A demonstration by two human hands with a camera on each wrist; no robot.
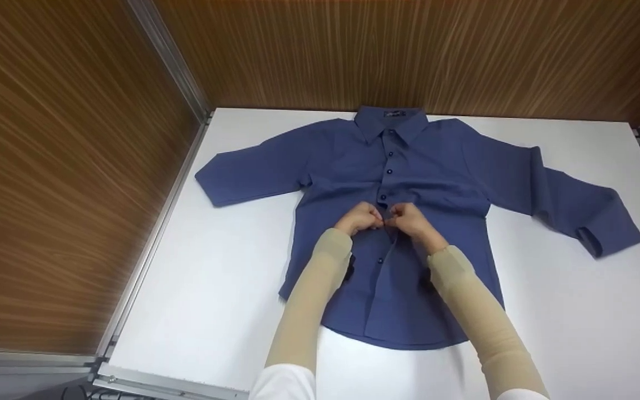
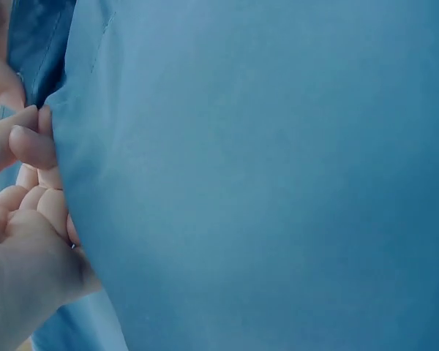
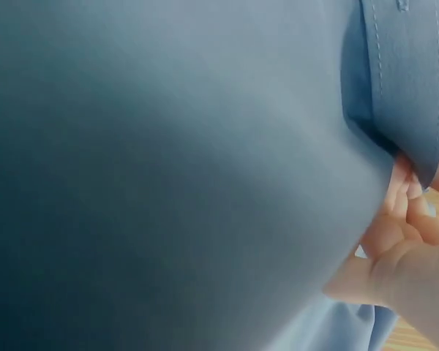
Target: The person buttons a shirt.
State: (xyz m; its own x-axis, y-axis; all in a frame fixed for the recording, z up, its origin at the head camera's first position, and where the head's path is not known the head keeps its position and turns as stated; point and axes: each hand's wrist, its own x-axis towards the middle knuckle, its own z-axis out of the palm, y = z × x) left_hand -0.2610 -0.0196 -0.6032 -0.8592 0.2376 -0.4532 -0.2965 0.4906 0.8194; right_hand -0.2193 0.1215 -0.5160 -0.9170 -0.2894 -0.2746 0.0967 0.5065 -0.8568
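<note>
A dark blue button-up shirt (image 1: 320, 155) lies front up, its collar (image 1: 367, 125) at the far side. Over the middle of its front, my left hand (image 1: 361, 218) and right hand (image 1: 410, 219) meet, fingertips almost touching. Each pinches an edge of the front opening. Above them, dark buttons (image 1: 389, 171) run down the placket; another button (image 1: 380, 260) shows below. In the left wrist view, cloth partly covers the left fingers (image 2: 33, 146). Lifted cloth also hides part of the right hand (image 3: 417, 270) in the right wrist view. The button between the hands cannot be made out.
The shirt lies on a white table (image 1: 186, 289) with a metal-edged left side. One sleeve (image 1: 259, 172) stretches left; the other sleeve (image 1: 575, 205) is creased and bends down to the right. Wood-grain panels (image 1: 320, 55) stand behind and to the left.
</note>
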